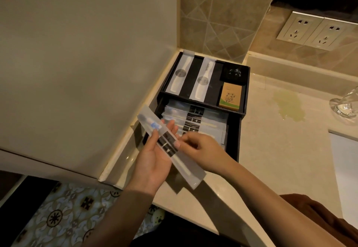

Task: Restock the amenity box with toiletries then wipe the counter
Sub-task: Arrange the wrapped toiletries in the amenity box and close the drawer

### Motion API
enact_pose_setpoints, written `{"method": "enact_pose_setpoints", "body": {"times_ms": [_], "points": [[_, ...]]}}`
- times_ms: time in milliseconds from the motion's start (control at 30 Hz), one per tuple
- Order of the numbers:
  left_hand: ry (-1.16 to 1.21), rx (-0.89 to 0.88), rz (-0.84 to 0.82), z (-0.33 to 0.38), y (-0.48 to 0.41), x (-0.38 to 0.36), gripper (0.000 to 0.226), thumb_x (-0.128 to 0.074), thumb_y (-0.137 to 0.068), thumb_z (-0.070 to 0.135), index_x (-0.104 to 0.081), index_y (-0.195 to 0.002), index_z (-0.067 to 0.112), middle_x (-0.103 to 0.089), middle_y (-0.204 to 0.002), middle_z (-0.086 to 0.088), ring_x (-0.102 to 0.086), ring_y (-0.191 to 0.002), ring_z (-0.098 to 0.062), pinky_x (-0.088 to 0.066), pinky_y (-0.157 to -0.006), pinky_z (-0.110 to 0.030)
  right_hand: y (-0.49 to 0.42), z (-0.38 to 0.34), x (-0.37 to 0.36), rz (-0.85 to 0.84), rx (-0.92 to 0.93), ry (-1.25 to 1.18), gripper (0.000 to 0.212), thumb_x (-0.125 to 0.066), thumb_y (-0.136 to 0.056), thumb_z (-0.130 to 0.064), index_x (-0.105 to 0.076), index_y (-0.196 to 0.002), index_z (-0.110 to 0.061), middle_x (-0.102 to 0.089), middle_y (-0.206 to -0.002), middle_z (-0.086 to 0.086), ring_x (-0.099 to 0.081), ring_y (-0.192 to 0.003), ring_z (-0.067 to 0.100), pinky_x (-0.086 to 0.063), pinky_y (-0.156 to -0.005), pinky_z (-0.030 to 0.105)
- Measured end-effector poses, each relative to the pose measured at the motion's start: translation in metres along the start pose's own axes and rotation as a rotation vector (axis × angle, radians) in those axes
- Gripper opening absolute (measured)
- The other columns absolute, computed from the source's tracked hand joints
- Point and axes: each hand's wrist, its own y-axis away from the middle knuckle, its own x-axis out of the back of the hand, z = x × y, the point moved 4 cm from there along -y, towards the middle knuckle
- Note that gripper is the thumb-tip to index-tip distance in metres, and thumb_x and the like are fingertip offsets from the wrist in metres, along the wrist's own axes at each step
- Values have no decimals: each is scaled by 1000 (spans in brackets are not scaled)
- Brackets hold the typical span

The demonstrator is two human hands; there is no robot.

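Note:
A black amenity box (235,136) sits in the counter's back left corner. Its upper tray holds two white wrapped combs (202,81), a black packet (234,73) and an orange box (231,96). Its open lower drawer holds several wrapped toothbrush packs (201,119). My left hand (155,155) holds one long clear toothbrush pack (170,148) in front of the drawer. My right hand (201,148) pinches the same pack near its middle, over the drawer's front.
A yellowish spill (290,105) lies on the beige counter (271,159) right of the box. A clear glass (346,105) stands at the far right. A brown cloth (317,215) lies at the lower right. Wall sockets (311,31) are on the tiled wall.

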Motion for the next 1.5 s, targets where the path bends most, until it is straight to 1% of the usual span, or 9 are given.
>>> {"method": "enact_pose_setpoints", "body": {"times_ms": [267, 467, 600, 667, 767, 833, 967, 1233, 1500], "points": [[-188, -94, 102, 12, -18, -3, 31, -52, -90, 11, -53, -121, 12, -73, -102, -11, -70, -96, -19, -56, -81, -34, 8, 24, 21, 1, -165, -136, 17, -63, -86, -28, -60, -71, -23, -62, -76, -4, -52, -68, 8, -39, -63, 20], [-373, -144, 183, 24, -17, 12, 34, -61, -86, 13, -58, -120, 8, -70, -111, -13, -68, -102, -19, -49, -96, -33, 3, 39, 52, 98, -194, -108, 21, -60, -89, -23, -71, -78, -9, -64, -71, -2, -55, -65, 10, -46, -63, 20], [-850, -477, 423, 47, -5, 31, 24, -64, -85, 19, -64, -104, 34, -69, -108, 8, -65, -101, -8, -49, -91, -28, -3, 56, 68, 162, -218, -41, 25, -58, -90, -19, -73, -84, 0, -70, -88, 11, -54, -65, 13, -44, -58, 18], [-1000, -563, 434, 49, -1, 36, 26, -64, -85, 23, -61, -99, 44, -64, -111, 16, -60, -105, -3, -46, -91, -26, -7, 66, 67, 142, -243, -13, 27, -59, -90, -19, -73, -82, 3, -70, -94, 14, -53, -62, 11, -42, -55, 12], [-1007, -537, 434, 42, -4, 44, 30, -61, -87, 20, -60, -114, 33, -61, -115, 11, -57, -111, -9, -45, -96, -30, -16, 73, 51, 15, -242, 14, 34, -61, -89, -23, -67, -75, 8, -68, -94, 28, -52, -65, 18, -45, -58, 15], [-1017, -468, 421, 39, -10, 48, 37, -56, -91, 20, -55, -127, 22, -59, -123, 5, -55, -116, -12, -42, -102, -32, -22, 74, 38, -53, -230, 34, 31, -62, -88, -24, -69, -75, 4, -70, -92, 24, -57, -69, 20, -48, -63, 21], [-1127, -424, 447, 43, -19, 57, 34, -48, -94, 29, -57, -127, 27, -60, -126, 3, -54, -118, -15, -42, -104, -39, -31, 77, 16, -94, -223, 166, 21, -61, -89, -22, -74, -82, -7, -73, -90, 16, -64, -79, 25, -53, -75, 36], [-1148, -395, 413, 44, -24, 56, 36, -46, -95, 28, -54, -130, 21, -60, -122, 3, -54, -115, -16, -43, -102, -37, -38, 73, 6, 11, -22, 458, 17, -60, -88, -14, -68, -102, -11, -68, -103, 10, -63, -94, 26, -53, -81, 35], [-1137, -397, 404, 45, -23, 55, 36, -46, -96, 27, -54, -130, 21, -61, -122, 2, -55, -114, -15, -44, -101, -38, -55, 66, -5, -120, 147, 539, 22, -60, -86, -7, -68, -106, -12, -63, -106, 10, -55, -102, 25, -45, -82, 31]]}}
